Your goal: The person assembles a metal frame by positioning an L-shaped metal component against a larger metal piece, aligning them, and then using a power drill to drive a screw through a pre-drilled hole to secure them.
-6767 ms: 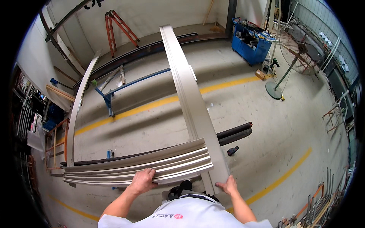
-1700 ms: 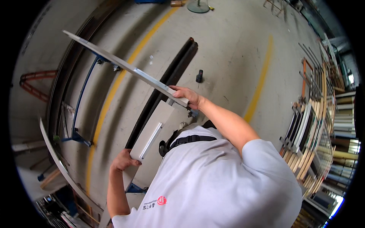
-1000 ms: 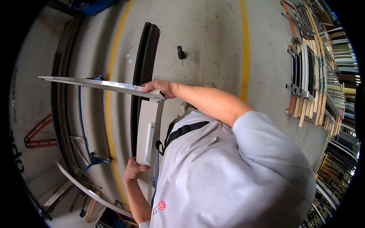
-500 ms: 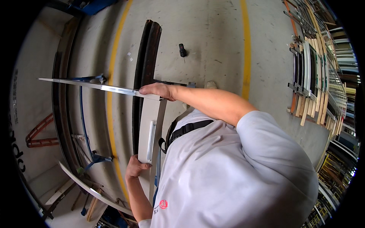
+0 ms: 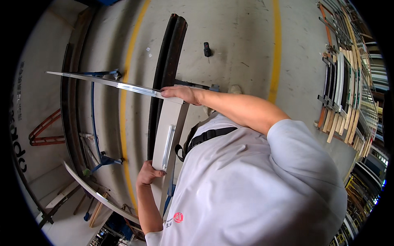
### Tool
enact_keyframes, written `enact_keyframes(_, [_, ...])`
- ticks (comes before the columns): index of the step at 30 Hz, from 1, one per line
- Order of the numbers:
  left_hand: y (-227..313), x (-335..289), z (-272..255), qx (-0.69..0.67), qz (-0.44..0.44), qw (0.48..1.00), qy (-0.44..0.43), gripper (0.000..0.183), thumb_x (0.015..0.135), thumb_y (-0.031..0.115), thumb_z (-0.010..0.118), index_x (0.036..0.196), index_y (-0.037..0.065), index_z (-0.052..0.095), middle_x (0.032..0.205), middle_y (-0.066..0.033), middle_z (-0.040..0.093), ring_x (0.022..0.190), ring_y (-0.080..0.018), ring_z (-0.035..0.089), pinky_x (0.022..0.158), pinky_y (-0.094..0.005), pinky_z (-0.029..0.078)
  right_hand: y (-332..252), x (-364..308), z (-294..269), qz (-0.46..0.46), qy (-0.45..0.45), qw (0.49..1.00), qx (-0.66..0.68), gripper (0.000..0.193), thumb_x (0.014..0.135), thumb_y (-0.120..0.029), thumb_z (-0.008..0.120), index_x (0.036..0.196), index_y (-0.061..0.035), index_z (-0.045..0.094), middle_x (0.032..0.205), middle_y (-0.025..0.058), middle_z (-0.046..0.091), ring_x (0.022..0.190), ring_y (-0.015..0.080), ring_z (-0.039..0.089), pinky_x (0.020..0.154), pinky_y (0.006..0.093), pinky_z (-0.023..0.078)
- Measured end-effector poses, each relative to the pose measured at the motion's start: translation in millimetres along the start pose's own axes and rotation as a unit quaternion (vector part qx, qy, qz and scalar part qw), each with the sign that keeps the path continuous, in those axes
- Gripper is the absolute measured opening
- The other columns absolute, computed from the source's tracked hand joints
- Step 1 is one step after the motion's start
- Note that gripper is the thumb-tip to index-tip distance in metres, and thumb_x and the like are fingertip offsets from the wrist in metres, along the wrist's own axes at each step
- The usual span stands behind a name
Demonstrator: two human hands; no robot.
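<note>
A pale beige frame [image 5: 165, 117] of long flat profiles lies in front of me, with bright metal strips set along its bars. My right hand [image 5: 180, 94] is closed over the corner where the side bar [image 5: 98, 80] meets the bar nearest me. On that near bar, my left hand [image 5: 151, 174] grips lower down, thumb on top beside a metal strip [image 5: 168, 147]. Its other fingers are mostly hidden at the bar's far edge. Another pale bar [image 5: 88, 188] runs away at lower left. A dark padded beam [image 5: 167, 61] passes beneath the frame.
Blue stands [image 5: 107, 160] are on the floor at left, with a second dark beam [image 5: 65, 110] beyond. A small black tool [image 5: 207, 49] lies on the floor. Racks of long profiles [image 5: 342, 94] line the right. A red triangular frame [image 5: 46, 129] is at far left.
My view has shifted slightly, so the frame, beam and floor markings appear displaced. Both hands keep their holds on the frame.
</note>
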State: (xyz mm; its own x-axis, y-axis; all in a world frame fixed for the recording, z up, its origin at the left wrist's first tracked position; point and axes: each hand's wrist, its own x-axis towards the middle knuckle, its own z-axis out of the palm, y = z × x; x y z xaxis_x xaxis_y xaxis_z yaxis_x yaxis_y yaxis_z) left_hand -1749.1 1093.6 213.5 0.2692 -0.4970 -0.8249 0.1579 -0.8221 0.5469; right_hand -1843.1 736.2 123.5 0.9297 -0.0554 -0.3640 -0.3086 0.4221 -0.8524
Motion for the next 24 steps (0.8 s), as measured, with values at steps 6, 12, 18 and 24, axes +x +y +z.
enact_keyframes(6, [6.5,-1.4,2.1,-0.010,-0.003,1.000,0.004,0.053,0.051,0.013,0.091,0.096,-0.006,0.071,0.084,-0.0041,0.070,0.079,-0.0143,0.064,0.077,-0.0311,0.052,6.2,6.4,0.8,-0.005,0.017,1.000,-0.026,0.072,0.094,-0.059,0.054,0.147,-0.0101,0.051,0.147,0.0117,0.051,0.138,0.0232,0.042,0.116,0.0339,0.026])
enact_keyframes(12, [11.3,-4.2,4.0,-0.003,0.006,1.000,0.004,0.053,0.051,0.012,0.091,0.097,-0.006,0.071,0.084,-0.0037,0.070,0.079,-0.0139,0.063,0.076,-0.0314,0.052,11.4,-0.4,-6.0,0.073,0.033,0.997,0.025,0.069,0.095,-0.062,0.053,0.142,-0.0110,0.055,0.139,0.0101,0.057,0.129,0.0207,0.048,0.106,0.0382,0.039])
enact_keyframes(18, [-0.4,-0.3,-0.1,0.030,0.023,0.999,0.012,0.056,0.050,0.014,0.093,0.097,-0.007,0.070,0.086,-0.0054,0.070,0.080,-0.0142,0.063,0.075,-0.0316,0.052,26.0,-3.2,5.4,0.280,0.127,0.917,0.255,0.064,0.088,-0.058,0.067,0.129,-0.0102,0.061,0.129,0.0139,0.062,0.121,0.0361,0.055,0.092,0.0662,0.042])
enact_keyframes(24, [4.7,-5.5,5.9,0.009,-0.007,1.000,0.023,0.055,0.053,0.014,0.090,0.100,-0.007,0.070,0.085,-0.0066,0.070,0.081,-0.0154,0.063,0.076,-0.0319,0.052,22.9,-9.2,10.7,0.237,0.129,0.906,0.326,0.053,0.089,-0.052,0.068,0.121,-0.0112,0.063,0.115,0.0139,0.066,0.105,0.0345,0.061,0.086,0.0608,0.047])
